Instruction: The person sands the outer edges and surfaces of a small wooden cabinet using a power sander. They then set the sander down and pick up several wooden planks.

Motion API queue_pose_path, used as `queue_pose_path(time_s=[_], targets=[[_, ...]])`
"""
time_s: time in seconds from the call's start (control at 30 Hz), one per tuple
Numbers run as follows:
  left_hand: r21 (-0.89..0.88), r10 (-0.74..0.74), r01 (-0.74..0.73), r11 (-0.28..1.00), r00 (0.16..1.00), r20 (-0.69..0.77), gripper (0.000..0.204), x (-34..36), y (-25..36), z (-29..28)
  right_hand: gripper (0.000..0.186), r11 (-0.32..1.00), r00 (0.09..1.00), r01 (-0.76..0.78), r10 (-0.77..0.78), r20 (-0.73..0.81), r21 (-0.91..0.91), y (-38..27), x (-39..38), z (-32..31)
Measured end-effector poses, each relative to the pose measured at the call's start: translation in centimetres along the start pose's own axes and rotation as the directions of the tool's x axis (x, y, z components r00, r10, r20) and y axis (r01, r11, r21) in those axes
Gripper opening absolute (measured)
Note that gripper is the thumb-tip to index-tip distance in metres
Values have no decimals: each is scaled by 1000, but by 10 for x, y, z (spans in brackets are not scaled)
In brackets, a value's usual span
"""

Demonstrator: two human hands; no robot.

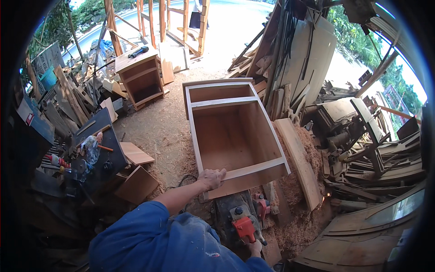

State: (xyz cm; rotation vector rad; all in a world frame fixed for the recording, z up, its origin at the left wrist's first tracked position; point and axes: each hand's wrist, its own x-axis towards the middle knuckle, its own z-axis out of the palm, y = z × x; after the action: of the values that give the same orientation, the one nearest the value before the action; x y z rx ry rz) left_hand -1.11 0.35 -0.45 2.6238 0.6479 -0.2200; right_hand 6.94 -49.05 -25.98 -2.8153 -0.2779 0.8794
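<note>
A wooden cabinet carcass [229, 136] with an open front lies tilted before me, its pale face frame turned upward. At its near left corner, my left hand [212, 179] is closed over the near rail of that frame. Low in the picture, a red and black power tool [244, 229], by its look an electric planer, rests on or just above a dark narrow bench [226, 208]. My right hand [255, 248] is closed at the tool's near end; part of its grip is hidden. A second red tool part [261, 206] shows just beyond the planer.
A smaller cabinet [140, 75] stands at the far left with a dark power tool [138, 52] on top. A cluttered dark table [97, 149] is on the left. A long plank [299, 163] leans over shavings at right. Stacked lumber [380, 149] fills the right side.
</note>
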Motion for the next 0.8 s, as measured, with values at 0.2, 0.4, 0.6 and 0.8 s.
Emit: queue_pose_path(time_s=[0.2,0.4,0.6,0.8], targets=[[13,8,-8,1000,1000,-6,36,-3,4,-4,54,997,999,-21,23,30,-69,8,-11,-3],[-35,-3,3,999,1000,-1,38,1,0,3,59,984,991,-119,126,45,-134,11,-28,-12],[-27,5,-5,1000,1000,-7,39,-3,1,2,51,966,962,-221,238,133,-130,-2,-55,-44],[0,17,-17,1000,999,-27,38,-11,-10,6,42,949,937,-288,251,243,129,-121,-118,-142]])
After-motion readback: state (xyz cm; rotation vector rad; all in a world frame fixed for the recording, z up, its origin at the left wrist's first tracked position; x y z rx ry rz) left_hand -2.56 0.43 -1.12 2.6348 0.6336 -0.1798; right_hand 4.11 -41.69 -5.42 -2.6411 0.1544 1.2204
